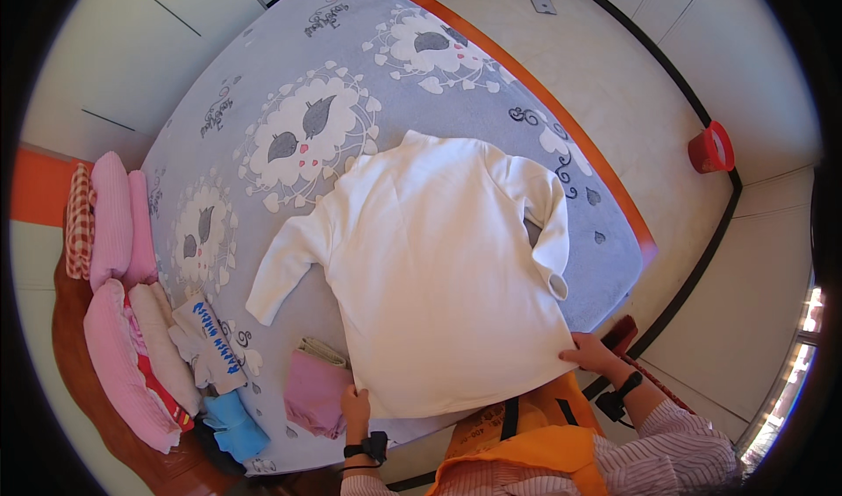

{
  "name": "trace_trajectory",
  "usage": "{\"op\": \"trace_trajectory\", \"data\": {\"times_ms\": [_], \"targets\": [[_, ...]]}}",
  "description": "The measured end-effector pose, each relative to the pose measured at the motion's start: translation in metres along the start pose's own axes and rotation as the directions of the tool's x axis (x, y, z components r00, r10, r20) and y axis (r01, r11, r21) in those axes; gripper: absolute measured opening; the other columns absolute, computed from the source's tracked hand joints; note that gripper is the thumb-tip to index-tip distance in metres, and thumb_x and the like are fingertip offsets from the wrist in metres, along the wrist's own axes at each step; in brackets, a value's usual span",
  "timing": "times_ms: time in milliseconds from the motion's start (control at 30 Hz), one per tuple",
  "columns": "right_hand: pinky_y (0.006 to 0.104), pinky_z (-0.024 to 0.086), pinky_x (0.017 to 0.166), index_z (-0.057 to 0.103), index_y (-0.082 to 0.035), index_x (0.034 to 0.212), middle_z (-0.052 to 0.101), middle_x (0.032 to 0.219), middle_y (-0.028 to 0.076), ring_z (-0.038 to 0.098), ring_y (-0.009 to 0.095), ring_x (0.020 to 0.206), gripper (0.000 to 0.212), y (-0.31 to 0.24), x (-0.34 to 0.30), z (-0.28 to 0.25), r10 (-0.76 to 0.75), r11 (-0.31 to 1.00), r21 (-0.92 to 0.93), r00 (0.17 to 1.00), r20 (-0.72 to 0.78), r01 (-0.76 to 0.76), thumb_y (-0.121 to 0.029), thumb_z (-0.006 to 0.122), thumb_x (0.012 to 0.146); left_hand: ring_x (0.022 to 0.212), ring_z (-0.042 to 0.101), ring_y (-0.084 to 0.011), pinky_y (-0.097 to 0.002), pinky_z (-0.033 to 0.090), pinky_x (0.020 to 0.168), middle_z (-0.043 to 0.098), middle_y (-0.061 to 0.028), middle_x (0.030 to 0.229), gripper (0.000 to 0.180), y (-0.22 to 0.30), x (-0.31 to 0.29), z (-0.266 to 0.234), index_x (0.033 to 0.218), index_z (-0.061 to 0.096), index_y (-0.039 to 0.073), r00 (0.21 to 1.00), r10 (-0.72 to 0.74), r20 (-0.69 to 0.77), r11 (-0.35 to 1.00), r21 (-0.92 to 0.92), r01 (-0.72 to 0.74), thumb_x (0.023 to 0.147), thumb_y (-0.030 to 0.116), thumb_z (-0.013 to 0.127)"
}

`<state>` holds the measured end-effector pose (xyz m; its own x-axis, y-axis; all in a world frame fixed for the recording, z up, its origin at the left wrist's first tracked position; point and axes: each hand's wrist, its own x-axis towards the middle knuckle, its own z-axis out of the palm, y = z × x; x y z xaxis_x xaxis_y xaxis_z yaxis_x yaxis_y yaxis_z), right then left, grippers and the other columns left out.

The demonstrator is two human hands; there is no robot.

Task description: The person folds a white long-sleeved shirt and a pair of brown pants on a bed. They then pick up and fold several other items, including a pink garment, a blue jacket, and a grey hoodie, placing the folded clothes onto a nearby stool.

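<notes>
A white long-sleeved top [447,268] lies spread out on the bed, its collar away from me and its hem toward me. The left sleeve stretches outward, while the right one bends down along the side. My left hand [355,406] is closed on the hem's left corner. At the opposite corner, my right hand [586,354] pinches the hem between thumb and fingers. Just left of my left hand lies a folded pink garment [314,392] with a folded grey-green cloth [322,350] at its top edge.
The bed has a grey-blue patterned cover [228,136]. Along its left side sit folded pink bedding [111,215], a grey cloth with blue lettering [208,342] and a folded blue cloth [235,426]. A red bucket [710,149] stands on the floor at right.
</notes>
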<state>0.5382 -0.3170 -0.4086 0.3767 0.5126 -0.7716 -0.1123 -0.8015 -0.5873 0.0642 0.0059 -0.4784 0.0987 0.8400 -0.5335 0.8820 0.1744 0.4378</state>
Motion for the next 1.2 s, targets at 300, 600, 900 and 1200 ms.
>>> {"op": "trace_trajectory", "data": {"times_ms": [300,600,900,1200], "targets": [[0.0404,0.053,0.078,0.052,0.002,0.126,0.065,0.109,0.019,0.066,0.03,0.088,0.07,-0.019,0.125,-0.008,-0.021,0.987,0.11,0.767,-0.641,0.12,-0.039,0.08,0.077,0.113,0.054,-0.0377,-0.0441,0.044,0.097,0.057,-0.0216,0.123,0.043,0.189,0.028,0.062,0.124,0.052,-0.001,0.818,0.575,0.018,0.813,0.099,-0.574,0.084,0.01,0.065],[0.0354,0.054,0.074,0.062,0.002,0.112,0.069,0.093,0.013,0.067,0.026,0.08,0.035,-0.059,0.196,-0.064,-0.158,0.84,0.312,0.75,-0.642,0.443,-0.019,0.069,0.085,0.134,0.037,-0.0412,-0.0519,0.031,0.109,0.038,-0.0251,0.145,0.067,0.393,0.162,0.155,0.143,0.036,0.002,0.621,0.781,-0.068,0.617,0.242,-0.749,0.088,0.024,0.067],[0.0235,0.051,0.068,0.064,-0.004,0.108,0.067,0.088,0.003,0.062,0.01,0.074,0.019,-0.12,0.164,-0.244,-0.25,0.555,0.518,0.725,-0.642,0.65,-0.008,0.061,0.089,0.143,0.022,-0.0403,-0.0566,0.018,0.114,0.024,-0.0218,0.156,0.073,0.486,0.19,0.243,0.149,0.033,0.008,0.639,0.768,-0.047,0.588,0.448,-0.674,0.091,0.044,0.061],[0.0249,0.049,0.071,0.059,0.0,0.111,0.063,0.091,0.004,0.059,0.009,0.079,0.022,0.008,0.15,-0.164,-0.184,0.922,0.048,0.545,-0.818,0.384,-0.003,0.064,0.089,0.144,0.021,-0.0384,-0.0569,0.016,0.115,0.024,-0.0211,0.157,0.072,0.481,0.19,0.243,0.148,0.035,0.007,0.597,0.801,-0.039,0.552,0.436,-0.711,0.091,0.043,0.061]]}}
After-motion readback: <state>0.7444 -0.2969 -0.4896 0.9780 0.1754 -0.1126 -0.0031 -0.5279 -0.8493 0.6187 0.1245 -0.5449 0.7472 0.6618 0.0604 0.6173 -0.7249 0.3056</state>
